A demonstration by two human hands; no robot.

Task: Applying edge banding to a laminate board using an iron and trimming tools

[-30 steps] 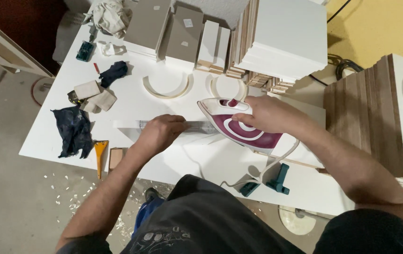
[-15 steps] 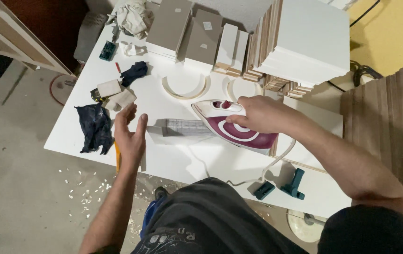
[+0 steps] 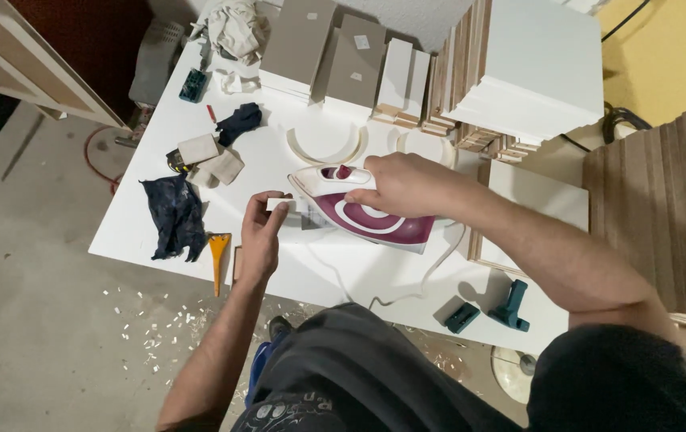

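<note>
Gripping the handle of a white and maroon clothes iron [image 3: 363, 210], the person's right hand [image 3: 397, 186] has its grip clamped around that handle, the iron lying flat on the white desk [image 3: 159, 128] with its pointed nose toward the left. The left hand [image 3: 261, 232] sits just beside that nose, its fingers [image 3: 279, 210] pinched together on a small pale strip [image 3: 280, 203], which looks like edge banding held at the tip of the soleplate. To do this well, the judgement would be that the strip should be kept flat and in line under the nose while the fingertips stay clear of the hot plate, and that the iron should rest level rather than tipped. The white cord [image 3: 431, 268] loops off the iron's rear across the desk. Elsewhere on the desk lie a crumpled dark blue rag [image 3: 173, 218], an orange scraper [image 3: 218, 254] near the front edge, two pale blocks [image 3: 208, 158], a dark glove [image 3: 238, 122], curved white pieces [image 3: 323, 148] and two teal tools [image 3: 491, 308]. Stacks of white panels [image 3: 535, 72] stand at the far side, and brown-edged boards [image 3: 655, 200] rise on the right. Below, the grey floor [image 3: 39, 304] is scattered with small white offcuts, and a yellow wall [image 3: 671, 56] shows at the upper right.
</note>
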